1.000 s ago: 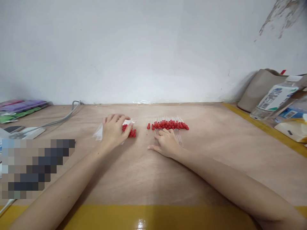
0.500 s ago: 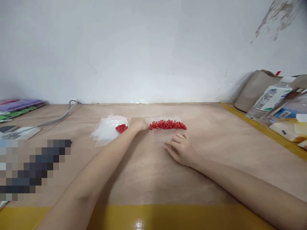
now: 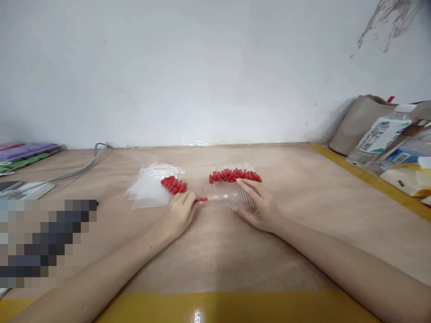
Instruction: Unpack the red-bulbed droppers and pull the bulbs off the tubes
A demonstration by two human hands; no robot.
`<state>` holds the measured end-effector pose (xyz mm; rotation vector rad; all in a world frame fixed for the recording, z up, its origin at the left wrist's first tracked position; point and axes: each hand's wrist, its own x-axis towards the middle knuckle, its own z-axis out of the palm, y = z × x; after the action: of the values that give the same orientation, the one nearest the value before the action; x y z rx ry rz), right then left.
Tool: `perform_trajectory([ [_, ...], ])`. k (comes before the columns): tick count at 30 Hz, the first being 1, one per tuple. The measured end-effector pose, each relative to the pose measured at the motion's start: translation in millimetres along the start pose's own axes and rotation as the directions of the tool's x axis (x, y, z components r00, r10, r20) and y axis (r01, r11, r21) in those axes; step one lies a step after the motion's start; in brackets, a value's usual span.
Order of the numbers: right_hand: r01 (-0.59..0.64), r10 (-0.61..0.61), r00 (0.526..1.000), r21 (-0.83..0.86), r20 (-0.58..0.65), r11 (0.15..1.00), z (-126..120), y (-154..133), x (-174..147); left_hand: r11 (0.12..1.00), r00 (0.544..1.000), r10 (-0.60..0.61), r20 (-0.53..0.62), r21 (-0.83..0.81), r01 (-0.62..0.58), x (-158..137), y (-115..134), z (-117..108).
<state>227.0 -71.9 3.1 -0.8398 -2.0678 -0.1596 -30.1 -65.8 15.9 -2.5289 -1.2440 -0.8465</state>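
My left hand (image 3: pixel 182 213) is closed around the red rubber bulb of a glass dropper (image 3: pixel 202 199); its clear tube points right. My right hand (image 3: pixel 261 208) is open over the near part of a row of droppers (image 3: pixel 232 176), thumb and fingers apart, an index fingertip by the red bulbs. Whether it touches the tubes I cannot tell. The row has clear tubes side by side and red bulbs bunched across the middle. Just beyond my left hand a pile of red bulbs (image 3: pixel 173 184) lies on clear zip bags (image 3: pixel 144 188).
A grey cable (image 3: pixel 84 168) runs along the left, near purple and green packets (image 3: pixel 30 154). On the right, past a yellow tape strip (image 3: pixel 357 170), stand a plastic bottle (image 3: pixel 382 137) and a grey-beige bag (image 3: pixel 350 125). A white wall (image 3: pixel 202 72) closes the back.
My left hand has come back toward me from beside the row's left end, and a dropper now shows in it. My right hand's fingers have spread, with the index reaching up to the bulbs.
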Motion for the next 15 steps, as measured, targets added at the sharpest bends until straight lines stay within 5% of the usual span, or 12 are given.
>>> perform_trajectory([
  [5,0.169,-0.158,0.977,-0.068,0.144,0.983,3,-4,-1,0.976,0.990,0.130,-0.048,-0.167,-0.136,-7,13,15],
  [15,0.148,-0.139,0.977,-0.043,0.159,0.988,16,-6,5,0.956,0.978,0.180,-0.107,-0.216,-0.200,-1,18,11],
])
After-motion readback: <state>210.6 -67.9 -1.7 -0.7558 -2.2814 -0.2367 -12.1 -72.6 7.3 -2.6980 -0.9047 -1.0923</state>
